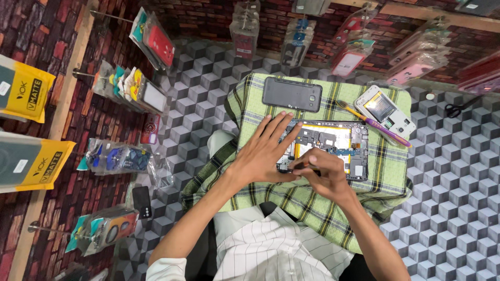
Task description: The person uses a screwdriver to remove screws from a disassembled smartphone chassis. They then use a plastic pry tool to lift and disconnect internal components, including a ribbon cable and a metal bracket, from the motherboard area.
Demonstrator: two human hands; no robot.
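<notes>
Opened phone (pixel 333 148), back off, lies flat at centre frame on a green checked cloth (pixel 385 171). Yellow-white battery and dark circuit parts are exposed. Judged light, stiff along the frame, but fragile inside: thin connectors and small parts would bend or tear easily. Best held by the outer edges, not the bare boards.

Left hand (pixel 263 156): fingers spread, palm down, pressing on the phone's left end to steady it. Right hand (pixel 323 171): fingertips pinched together over the lower left part of the phone, around something small and dark; cannot tell what it is.

Grey back cover (pixel 291 93) sits on the cloth just above the phone, apart from it. Second phone (pixel 385 112), white, also opened, lies at upper right, with a purple-and-yellow brush (pixel 372 124) between it and the opened phone.

Containers: clear plastic packets (pixel 120 158) hang on pegs along the left and top of frame, each holding a phone case. No tray or box on the cloth.
</notes>
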